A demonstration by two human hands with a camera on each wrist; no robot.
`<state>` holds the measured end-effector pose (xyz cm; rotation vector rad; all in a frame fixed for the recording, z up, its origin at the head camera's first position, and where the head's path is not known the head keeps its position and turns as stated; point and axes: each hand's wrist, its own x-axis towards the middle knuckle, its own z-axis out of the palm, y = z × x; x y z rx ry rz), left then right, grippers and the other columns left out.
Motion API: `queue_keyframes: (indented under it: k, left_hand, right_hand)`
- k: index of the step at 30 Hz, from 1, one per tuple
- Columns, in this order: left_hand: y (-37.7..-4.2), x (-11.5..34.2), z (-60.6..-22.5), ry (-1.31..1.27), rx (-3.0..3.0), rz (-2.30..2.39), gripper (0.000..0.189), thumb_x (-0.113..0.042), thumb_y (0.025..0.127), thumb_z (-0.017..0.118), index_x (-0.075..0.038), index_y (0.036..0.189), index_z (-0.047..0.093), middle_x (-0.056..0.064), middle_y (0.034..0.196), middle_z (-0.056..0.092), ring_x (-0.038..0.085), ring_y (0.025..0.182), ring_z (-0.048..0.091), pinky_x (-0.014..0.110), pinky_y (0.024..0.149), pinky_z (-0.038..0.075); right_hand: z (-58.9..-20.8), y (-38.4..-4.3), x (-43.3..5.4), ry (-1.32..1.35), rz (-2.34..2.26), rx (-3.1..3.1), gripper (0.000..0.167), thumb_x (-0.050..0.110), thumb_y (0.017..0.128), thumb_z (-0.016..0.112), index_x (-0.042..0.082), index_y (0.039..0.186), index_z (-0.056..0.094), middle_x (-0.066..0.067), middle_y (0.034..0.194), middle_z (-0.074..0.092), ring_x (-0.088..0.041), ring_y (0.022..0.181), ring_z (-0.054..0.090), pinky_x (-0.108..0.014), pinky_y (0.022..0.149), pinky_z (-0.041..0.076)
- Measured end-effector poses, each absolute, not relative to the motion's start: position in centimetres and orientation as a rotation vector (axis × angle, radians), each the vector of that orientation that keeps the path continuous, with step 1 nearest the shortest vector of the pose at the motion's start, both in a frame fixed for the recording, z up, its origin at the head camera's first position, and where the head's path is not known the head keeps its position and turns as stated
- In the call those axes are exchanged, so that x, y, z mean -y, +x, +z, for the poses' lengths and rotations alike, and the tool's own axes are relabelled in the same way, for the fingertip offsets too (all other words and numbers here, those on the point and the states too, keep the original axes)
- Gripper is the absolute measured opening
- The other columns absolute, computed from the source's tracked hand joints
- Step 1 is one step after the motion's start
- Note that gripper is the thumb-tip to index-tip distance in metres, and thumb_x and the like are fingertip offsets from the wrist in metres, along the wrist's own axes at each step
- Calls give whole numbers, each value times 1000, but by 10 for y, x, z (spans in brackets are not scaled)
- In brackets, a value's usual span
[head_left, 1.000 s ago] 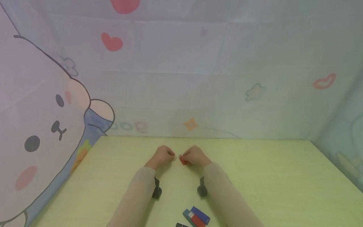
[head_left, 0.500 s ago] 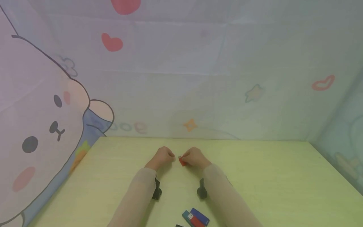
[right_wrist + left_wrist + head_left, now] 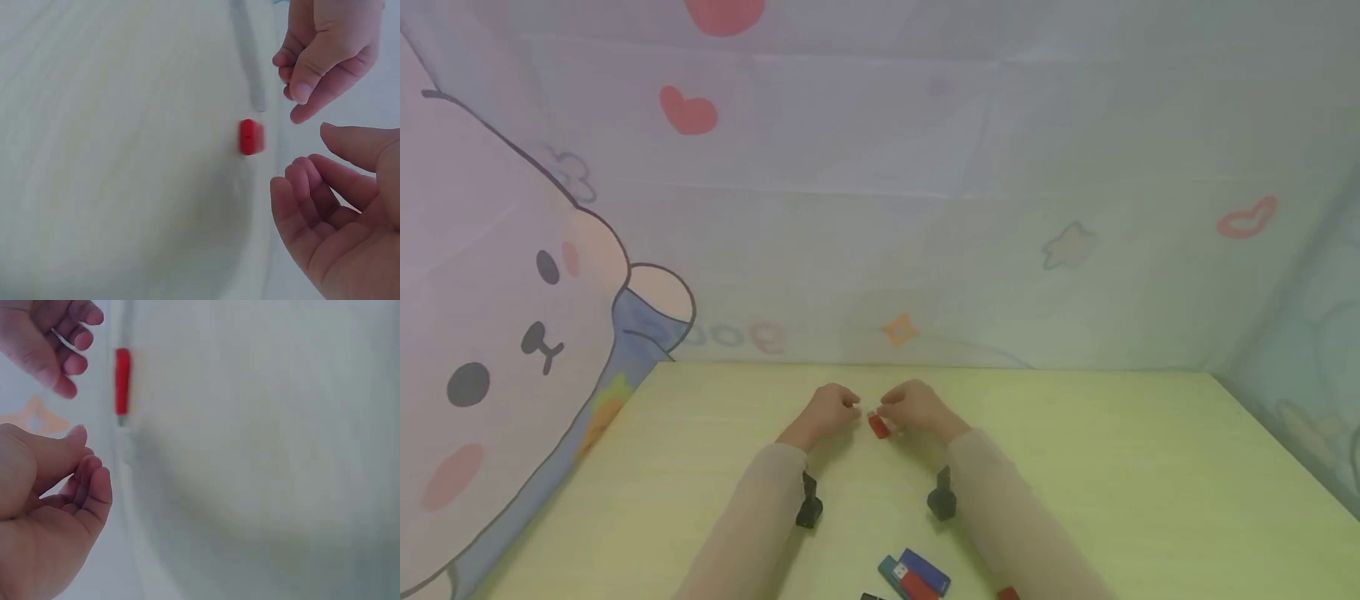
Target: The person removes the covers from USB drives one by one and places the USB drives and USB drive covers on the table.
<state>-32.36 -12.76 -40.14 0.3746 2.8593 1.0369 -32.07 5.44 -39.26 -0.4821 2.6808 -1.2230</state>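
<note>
A red USB flash drive [image 3: 878,425] lies on the table between the two hands, its metal plug towards the far side. My left hand [image 3: 829,412] hovers just left of it, thumb and fingertips slightly apart; I see nothing between them. On the right, my right hand [image 3: 916,406] is beside the drive with thumb and fingers spread, not touching it. In the left wrist view, a small pale, see-through piece [image 3: 129,449] appears blurred close to the plug; its kind is unclear. The right wrist view shows the drive's red end [image 3: 251,137] below both hands.
Near the front edge lie a blue stick [image 3: 925,571], a teal stick [image 3: 890,568] and a red USB stick [image 3: 917,585] across them. A dark item [image 3: 872,597] and another red piece [image 3: 1008,593] are cut off by the frame. A printed cloth [image 3: 880,208] hangs behind the table.
My right hand has let go of the red USB drive and drawn slightly right; the drive lies on the table. My left fingertips have parted. A red piece shows by the right forearm.
</note>
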Motion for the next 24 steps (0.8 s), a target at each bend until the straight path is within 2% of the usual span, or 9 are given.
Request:
queue_keyframes:
  k: [1, 3, 6, 10, 15, 24]
  left_hand:
    - [-322, 127, -398, 389, -2861, 1052, 31, -4, 88, 62, 10, 116, 64, 23, 113, 66, 32, 103, 63, 40, 87, 52]
    - [-319, 125, -390, 423, -2858, 1064, 34, -5, 90, 61, 9, 120, 61, 22, 111, 65, 32, 102, 62, 41, 85, 52]
    - [-312, 121, -376, 484, -2861, 1078, 36, -7, 91, 62, 7, 124, 60, 18, 105, 65, 28, 96, 61, 39, 80, 52]
    - [-302, 114, -360, 565, -2872, 1102, 35, -9, 91, 63, 4, 124, 62, 14, 100, 66, 23, 88, 60, 34, 73, 51]
    - [-287, 107, -345, 650, -2826, 1166, 35, -9, 91, 64, 3, 124, 61, 13, 100, 65, 19, 81, 59, 29, 66, 50]
    - [-257, 95, -330, 874, -2767, 1177, 35, -9, 91, 64, 2, 124, 62, 15, 104, 63, 18, 84, 56, 28, 68, 48]
  right_hand:
    - [-388, -319, -56, -496, -1228, -2677, 34, 16, 90, 65, -6, 116, 65, -17, 108, 69, -17, 82, 67, -28, 73, 54]
    - [-378, -316, -59, -525, -1239, -2649, 37, 17, 91, 64, -6, 120, 63, -19, 114, 67, -24, 89, 68, -31, 74, 55]
    - [-364, -310, -65, -555, -1221, -2632, 40, 20, 91, 64, -3, 124, 61, -18, 117, 65, -26, 97, 66, -32, 74, 56]
    - [-347, -298, -77, -600, -1149, -2646, 42, 23, 91, 64, 2, 127, 60, -14, 118, 64, -24, 97, 65, -33, 73, 56]
    - [-331, -278, -96, -711, -1082, -2682, 42, 25, 92, 64, 2, 127, 60, -10, 111, 65, -21, 94, 64, -35, 76, 54]
    - [-306, -236, -130, -902, -1068, -2754, 39, 23, 92, 64, 1, 125, 60, -7, 106, 66, -19, 93, 61, -33, 76, 52]
